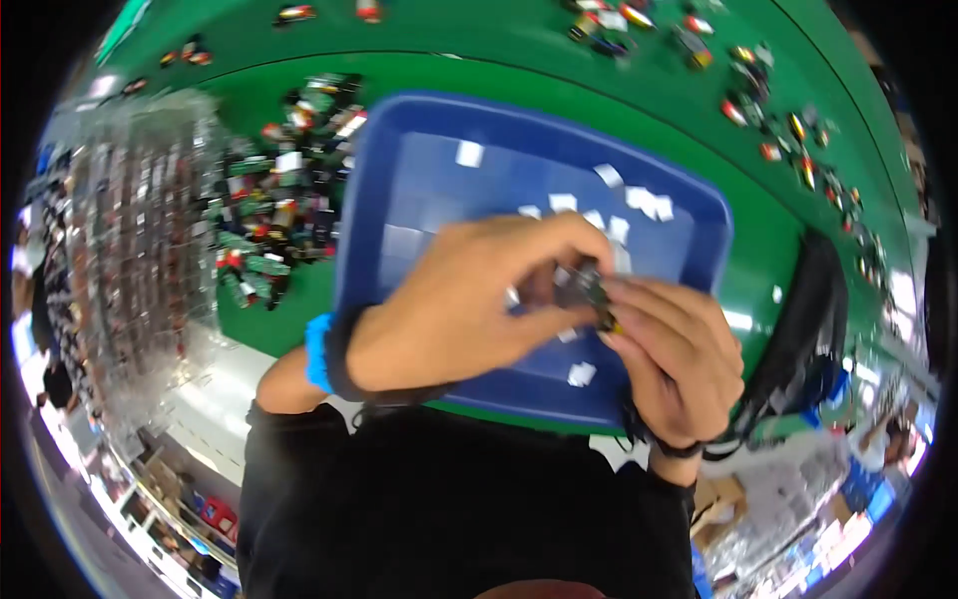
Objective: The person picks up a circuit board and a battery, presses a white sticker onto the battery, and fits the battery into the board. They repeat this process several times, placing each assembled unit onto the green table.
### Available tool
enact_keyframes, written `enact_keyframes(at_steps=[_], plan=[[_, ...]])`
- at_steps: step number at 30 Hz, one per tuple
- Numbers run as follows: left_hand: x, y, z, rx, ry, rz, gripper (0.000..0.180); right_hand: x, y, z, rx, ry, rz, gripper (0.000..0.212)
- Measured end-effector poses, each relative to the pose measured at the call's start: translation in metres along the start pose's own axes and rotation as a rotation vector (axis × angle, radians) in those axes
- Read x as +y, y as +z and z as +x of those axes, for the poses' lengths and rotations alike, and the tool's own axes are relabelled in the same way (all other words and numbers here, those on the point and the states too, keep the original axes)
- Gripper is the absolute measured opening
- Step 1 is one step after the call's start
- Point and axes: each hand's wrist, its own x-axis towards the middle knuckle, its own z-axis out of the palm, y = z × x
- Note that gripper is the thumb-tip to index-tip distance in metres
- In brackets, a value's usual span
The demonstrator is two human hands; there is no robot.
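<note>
Over a blue plastic bin my two hands meet on a small dark electronic part with a shiny face and a yellow spot at its lower end. My left hand, with blue and black bands at the wrist, pinches it from the left between thumb and curled fingers. On the other side, the fingertips of my right hand close on its right end. Fingers and blur hide its exact kind. Small white pieces lie scattered on the bin's floor, several of them beneath my hands.
Left of the bin is a heap of small green, black and red electronic parts. Beyond it stand stacked clear plastic trays. More parts lie along the green table. A black bag-like object rests at the right.
</note>
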Motion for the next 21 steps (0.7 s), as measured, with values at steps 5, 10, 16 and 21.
enact_keyframes(at_steps=[5, 10, 16, 21], plan=[[-0.002, 0.002, -0.002, -0.084, -0.028, -0.242, 0.035, -0.001, 0.001, -0.012, 0.077, -0.015, -0.084, 0.029], [0.007, 0.0, 0.0, -0.149, -0.252, -0.626, 0.032, 0.007, -0.002, -0.02, 0.072, -0.131, -0.129, 0.029], [0.004, 0.004, 0.002, -0.154, -0.246, -0.645, 0.031, 0.004, 0.0, -0.019, 0.069, -0.138, -0.186, 0.028], [-0.01, 0.003, 0.002, -0.182, -0.167, -0.659, 0.032, -0.01, 0.004, -0.009, 0.11, -0.091, -0.172, 0.028]])
